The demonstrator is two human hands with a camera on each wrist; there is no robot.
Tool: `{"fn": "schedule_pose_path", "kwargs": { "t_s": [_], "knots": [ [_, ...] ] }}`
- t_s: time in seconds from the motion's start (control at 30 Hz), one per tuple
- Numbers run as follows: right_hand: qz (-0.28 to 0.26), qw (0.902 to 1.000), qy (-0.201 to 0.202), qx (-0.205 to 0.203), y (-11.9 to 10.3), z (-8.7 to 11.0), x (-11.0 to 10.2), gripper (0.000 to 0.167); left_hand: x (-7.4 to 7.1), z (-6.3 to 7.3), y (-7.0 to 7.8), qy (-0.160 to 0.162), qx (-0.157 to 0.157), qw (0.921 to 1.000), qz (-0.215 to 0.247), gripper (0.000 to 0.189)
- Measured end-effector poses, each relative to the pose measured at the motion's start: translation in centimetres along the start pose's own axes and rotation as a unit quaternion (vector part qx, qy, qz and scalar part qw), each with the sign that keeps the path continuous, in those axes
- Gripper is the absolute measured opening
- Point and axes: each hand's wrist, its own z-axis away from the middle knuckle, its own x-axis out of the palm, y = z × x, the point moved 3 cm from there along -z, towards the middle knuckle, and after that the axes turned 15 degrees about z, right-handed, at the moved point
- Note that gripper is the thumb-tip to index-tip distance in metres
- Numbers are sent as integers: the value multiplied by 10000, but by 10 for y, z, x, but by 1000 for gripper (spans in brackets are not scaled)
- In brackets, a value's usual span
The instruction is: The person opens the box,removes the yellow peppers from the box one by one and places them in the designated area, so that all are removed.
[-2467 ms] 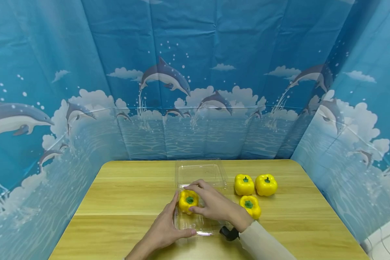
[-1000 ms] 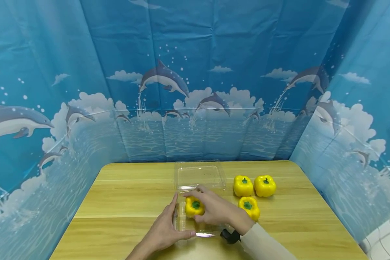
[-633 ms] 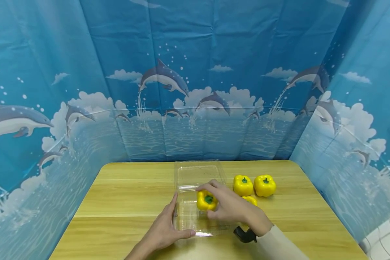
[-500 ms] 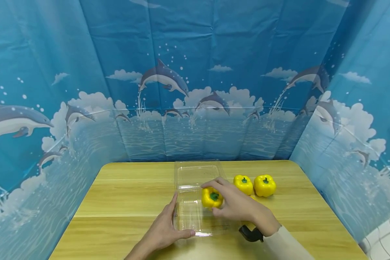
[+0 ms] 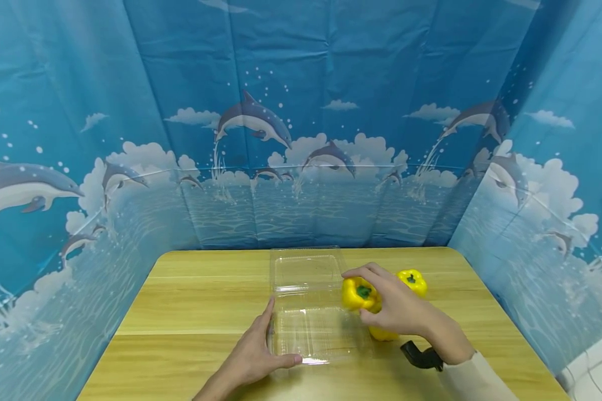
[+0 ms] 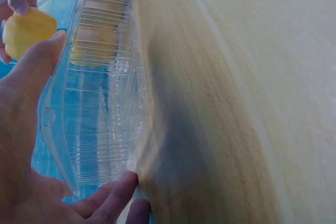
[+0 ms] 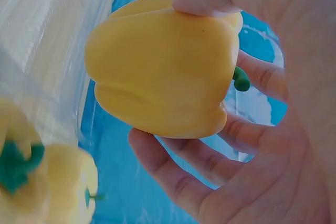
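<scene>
My right hand (image 5: 398, 303) grips a yellow bell pepper (image 5: 358, 294) with a green stem, held up over the right side of a clear plastic clamshell container (image 5: 308, 334). In the right wrist view the thumb presses one side of the pepper and the fingers support the other. My left hand (image 5: 253, 351) spans the container's near left corner, its thumb along the front and forefinger along the left side, touching it with fairly straight fingers. Nothing is seen inside the container. Other yellow bell peppers (image 5: 412, 281) stand to its right, partly hidden behind my right hand.
The container's lid (image 5: 307, 270) lies folded back toward the table's far edge. A black device (image 5: 421, 355) sits at my right wrist. Blue dolphin-print curtains (image 5: 301, 211) hang close behind and beside the wooden table (image 5: 200, 301).
My right hand has lifted the bell pepper from the container's left part and carried it rightward, over toward the other peppers. My left hand has stayed at the container's corner.
</scene>
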Motion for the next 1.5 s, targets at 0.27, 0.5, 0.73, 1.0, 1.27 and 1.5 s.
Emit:
{"fn": "schedule_pose_path", "kwargs": {
  "t_s": [0.27,0.5,0.73,1.0,1.27,1.5],
  "knots": [
    [16,9995,196,265,22,17,-16,77,0,0,2,-43,39,10000,-53,151],
    [34,9989,255,393,38,32,-25,76,0,0,2,-46,18,10000,-31,151],
    [215,9977,298,570,52,46,-30,74,0,0,1,-37,14,10000,-45,151],
    [351,9964,336,694,67,58,-30,72,0,0,0,-22,16,10000,-1,151],
    [431,9961,240,735,75,66,-28,69,1,0,0,-35,9,10000,-47,150],
    [391,9958,84,821,84,70,-20,73,1,0,-1,-31,15,10000,-40,150]
  ]
}}
